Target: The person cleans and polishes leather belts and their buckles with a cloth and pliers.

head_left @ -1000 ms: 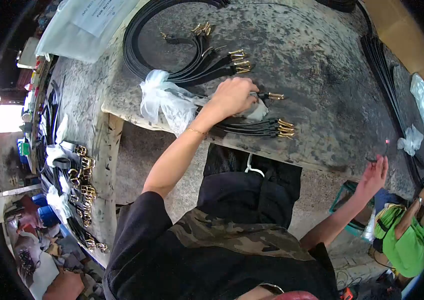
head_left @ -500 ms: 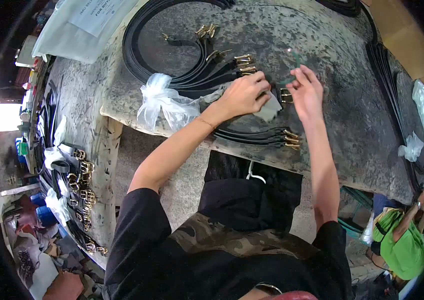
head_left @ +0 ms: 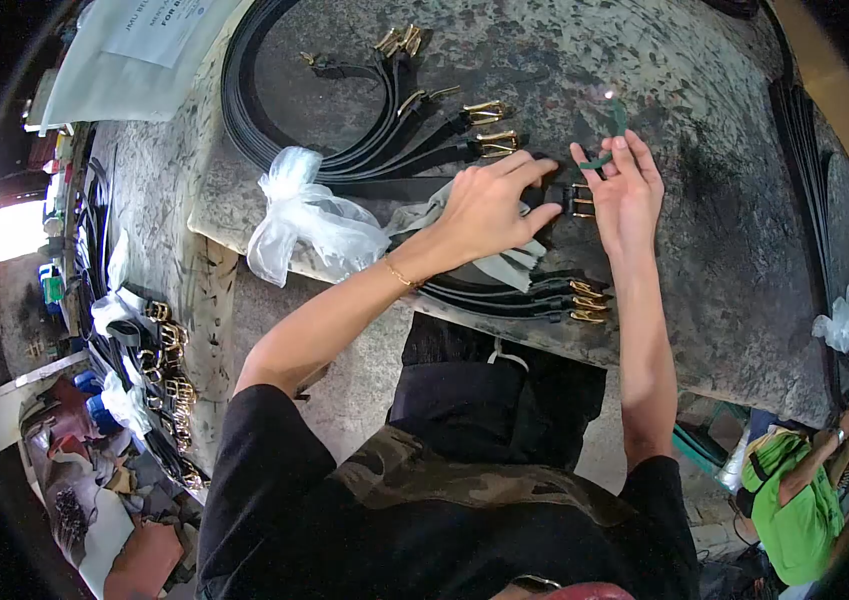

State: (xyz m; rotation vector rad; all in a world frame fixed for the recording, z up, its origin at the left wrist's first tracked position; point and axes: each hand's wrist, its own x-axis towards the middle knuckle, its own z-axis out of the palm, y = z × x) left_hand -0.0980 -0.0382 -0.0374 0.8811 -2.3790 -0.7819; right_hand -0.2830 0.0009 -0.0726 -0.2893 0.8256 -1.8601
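Observation:
My left hand [head_left: 494, 203] rests over a black belt, its thumb and index finger spread on either side of the strap beside the brass-coloured buckle [head_left: 580, 200]. A crumpled grey cloth [head_left: 509, 268] is under its palm and hangs out below the fingers. To the right of the buckle, my right hand [head_left: 626, 190] is raised with a thin, curved green piece [head_left: 596, 163] between thumb and fingers. A bright spot shows at that piece's upper end. Black belts [head_left: 384, 160] with brass-coloured buckles lie in a curved bundle behind my left hand.
More belts [head_left: 504, 300] lie along the front table edge. A clear plastic wrap [head_left: 304, 215] ties the bundle at left. At the right are long black straps [head_left: 802, 180]; at far left, bundled buckles [head_left: 174, 390] and leather scraps [head_left: 144, 550]. A person in green [head_left: 794, 500] is at the lower right.
My left thumb and index finger have spread apart, and the grey cloth has slid toward me. My right hand still holds the green piece, its fingers turned slightly. The view has shifted a little.

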